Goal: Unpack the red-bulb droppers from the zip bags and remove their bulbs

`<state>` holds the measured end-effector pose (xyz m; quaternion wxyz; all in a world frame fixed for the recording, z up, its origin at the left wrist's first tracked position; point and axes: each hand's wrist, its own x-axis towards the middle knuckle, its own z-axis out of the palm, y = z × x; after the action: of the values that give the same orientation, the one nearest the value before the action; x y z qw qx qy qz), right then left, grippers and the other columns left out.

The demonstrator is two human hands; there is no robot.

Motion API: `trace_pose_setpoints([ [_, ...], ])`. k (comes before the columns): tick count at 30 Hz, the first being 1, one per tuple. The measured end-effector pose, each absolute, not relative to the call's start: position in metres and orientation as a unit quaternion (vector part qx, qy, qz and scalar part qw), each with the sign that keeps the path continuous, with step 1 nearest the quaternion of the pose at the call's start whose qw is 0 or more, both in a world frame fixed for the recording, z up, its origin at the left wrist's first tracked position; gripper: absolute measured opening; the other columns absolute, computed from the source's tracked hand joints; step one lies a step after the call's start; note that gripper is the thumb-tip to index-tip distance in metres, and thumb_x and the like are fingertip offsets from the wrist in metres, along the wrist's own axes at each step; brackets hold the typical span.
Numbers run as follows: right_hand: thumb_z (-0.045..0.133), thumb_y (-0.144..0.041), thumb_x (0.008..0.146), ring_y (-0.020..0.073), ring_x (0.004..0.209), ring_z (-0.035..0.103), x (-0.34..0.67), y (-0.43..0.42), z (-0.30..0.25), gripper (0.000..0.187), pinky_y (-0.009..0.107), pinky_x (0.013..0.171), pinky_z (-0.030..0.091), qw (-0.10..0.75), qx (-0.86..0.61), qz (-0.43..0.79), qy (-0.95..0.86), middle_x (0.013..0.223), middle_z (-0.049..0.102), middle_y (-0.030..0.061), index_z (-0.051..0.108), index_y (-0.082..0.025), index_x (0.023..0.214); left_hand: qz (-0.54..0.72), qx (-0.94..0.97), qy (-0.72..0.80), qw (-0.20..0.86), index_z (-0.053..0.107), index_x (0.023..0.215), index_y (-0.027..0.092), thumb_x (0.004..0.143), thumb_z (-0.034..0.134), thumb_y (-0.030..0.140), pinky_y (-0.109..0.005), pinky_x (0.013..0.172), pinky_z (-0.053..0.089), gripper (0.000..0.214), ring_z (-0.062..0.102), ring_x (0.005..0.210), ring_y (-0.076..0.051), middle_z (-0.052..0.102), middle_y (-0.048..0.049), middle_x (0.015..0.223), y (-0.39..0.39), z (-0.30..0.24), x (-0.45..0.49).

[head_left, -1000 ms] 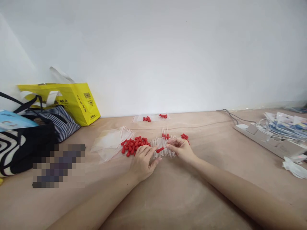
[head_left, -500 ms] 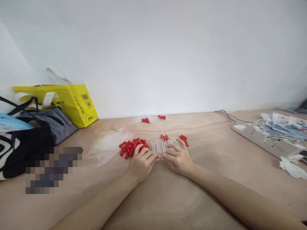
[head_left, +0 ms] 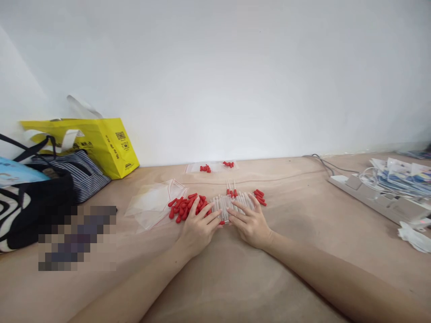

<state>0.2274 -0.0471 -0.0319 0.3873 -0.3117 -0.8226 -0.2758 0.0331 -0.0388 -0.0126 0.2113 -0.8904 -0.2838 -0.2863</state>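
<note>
A row of clear dropper tubes (head_left: pixel 222 205) lies side by side in front of me. My left hand (head_left: pixel 199 228) rests at its left end, fingers spread and stretched forward, between the tubes and a heap of red rubber bulbs (head_left: pixel 182 208). By that thumb lies a single red bulb (head_left: pixel 222 222). On the right, my right hand (head_left: pixel 251 225) has its fingers fanned out over the tubes. Just beyond the row are several tubes fitted with red bulbs (head_left: pixel 231 193). A small group of red bulbs (head_left: pixel 259 197) sits past my right fingertips.
Clear zip bags (head_left: pixel 150 206) lie left of the heap. More bulbs rest on plastic bags (head_left: pixel 215 167) by the wall. At left stand a yellow bag (head_left: pixel 114 148) and a striped bag (head_left: pixel 85 177). A power strip (head_left: pixel 373 195) and packets (head_left: pixel 397 177) are at right.
My fingers on both hands have straightened and spread over the tubes; they were more curled at the near edge. The view has shifted slightly.
</note>
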Motion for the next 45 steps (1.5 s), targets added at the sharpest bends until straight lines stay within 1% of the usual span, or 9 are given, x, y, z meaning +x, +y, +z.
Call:
trace_pose_setpoints([
  [7, 0.049, -0.018, 0.081, 0.0181, 0.104, 0.053, 0.228, -0.048, -0.032, 0.014, 0.052, 0.102, 0.008, 0.396, -0.319, -0.263, -0.82, 0.093, 0.067, -0.0008, 0.062, -0.022, 0.077, -0.279, -0.899, -0.271, 0.201, 0.064, 0.079, 0.023, 0.083, 0.041, 0.014, -0.057, 0.101, 0.015, 0.024, 0.051, 0.107, -0.022, 0.065, 0.0013, 0.101, -0.039, -0.01, 0.029],
  [11, 0.047, -0.016, 0.081, 0.018, 0.1, 0.054, 0.241, -0.046, -0.033, 0.017, 0.05, 0.1, 0.013, 0.413, -0.366, -0.242, -0.798, 0.089, 0.068, 0.0002, 0.063, -0.022, 0.076, -0.273, -0.883, -0.324, 0.2, 0.063, 0.083, 0.024, 0.082, 0.039, 0.012, -0.057, 0.098, 0.019, 0.027, 0.053, 0.103, -0.022, 0.065, -0.0004, 0.101, -0.036, -0.008, 0.009],
  [17, 0.049, -0.027, 0.081, 0.0161, 0.077, 0.055, 0.251, -0.045, -0.033, 0.014, 0.033, 0.077, 0.035, 0.437, -0.438, -0.232, -0.751, 0.081, 0.064, 0.0023, 0.063, -0.024, 0.08, -0.349, -0.825, -0.43, 0.111, 0.062, 0.08, 0.02, 0.084, 0.04, 0.031, -0.033, 0.074, 0.045, 0.025, 0.057, 0.077, -0.018, 0.063, -0.0051, 0.079, -0.029, 0.0, -0.008],
  [24, 0.037, -0.025, 0.084, 0.0147, 0.066, 0.055, 0.265, -0.022, -0.03, 0.02, 0.024, 0.061, 0.041, 0.47, -0.518, -0.05, -0.713, 0.072, 0.059, 0.0044, 0.055, -0.018, 0.088, -0.346, -0.661, -0.665, -0.037, 0.054, 0.073, 0.019, 0.068, 0.053, 0.036, -0.025, 0.054, 0.045, 0.017, 0.058, 0.055, -0.015, 0.061, 0.0014, 0.064, -0.002, 0.015, -0.06],
  [29, 0.044, -0.023, 0.077, 0.0133, 0.06, 0.055, 0.275, 0.003, -0.012, 0.022, 0.022, 0.058, 0.04, 0.394, -0.655, 0.127, -0.633, 0.067, 0.06, 0.0015, 0.054, -0.016, 0.095, -0.344, -0.639, -0.686, -0.057, 0.057, 0.076, 0.018, 0.069, 0.05, 0.035, -0.025, 0.06, 0.046, 0.019, 0.061, 0.062, -0.016, 0.065, -0.0015, 0.07, 0.014, 0.007, -0.077],
  [33, 0.047, -0.021, 0.074, 0.0118, 0.059, 0.056, 0.279, 0.025, 0.001, 0.02, 0.021, 0.054, 0.038, 0.357, -0.683, 0.168, -0.615, 0.07, 0.062, 0.0031, 0.056, -0.014, 0.091, -0.34, -0.662, -0.668, -0.025, 0.057, 0.085, 0.019, 0.072, 0.046, 0.041, -0.026, 0.061, 0.044, 0.027, 0.059, 0.066, -0.016, 0.066, -0.0027, 0.082, 0.026, 0.008, -0.065],
  [38, 0.056, -0.017, 0.066, 0.0128, 0.063, 0.057, 0.28, 0.045, 0.008, 0.009, 0.02, 0.053, 0.038, 0.302, -0.704, 0.206, -0.609, 0.071, 0.063, 0.0045, 0.059, -0.014, 0.074, -0.273, -0.724, -0.632, -0.041, 0.062, 0.07, 0.023, 0.066, 0.053, 0.04, -0.024, 0.056, 0.041, 0.02, 0.057, 0.061, -0.016, 0.066, 0.0018, 0.07, 0.05, 0.021, -0.055],
  [42, 0.061, -0.021, 0.063, 0.0135, 0.058, 0.056, 0.276, 0.049, 0.008, 0.02, 0.021, 0.049, 0.038, 0.263, -0.723, 0.233, -0.594, 0.072, 0.062, 0.0065, 0.059, -0.013, 0.08, -0.239, -0.741, -0.625, -0.056, 0.063, 0.058, 0.022, 0.059, 0.059, 0.034, -0.022, 0.052, 0.04, 0.013, 0.058, 0.057, -0.016, 0.065, 0.0025, 0.06, 0.068, 0.028, -0.056],
  [45, 0.06, -0.029, 0.066, 0.0125, 0.047, 0.052, 0.271, 0.047, 0.006, 0.028, 0.022, 0.045, 0.038, 0.236, -0.725, 0.263, -0.592, 0.062, 0.061, 0.0047, 0.056, -0.013, 0.089, -0.273, -0.716, -0.642, -0.013, 0.065, 0.069, 0.02, 0.068, 0.051, 0.037, -0.025, 0.053, 0.039, 0.021, 0.057, 0.059, -0.018, 0.066, -0.0011, 0.066, 0.063, 0.031, -0.054],
])
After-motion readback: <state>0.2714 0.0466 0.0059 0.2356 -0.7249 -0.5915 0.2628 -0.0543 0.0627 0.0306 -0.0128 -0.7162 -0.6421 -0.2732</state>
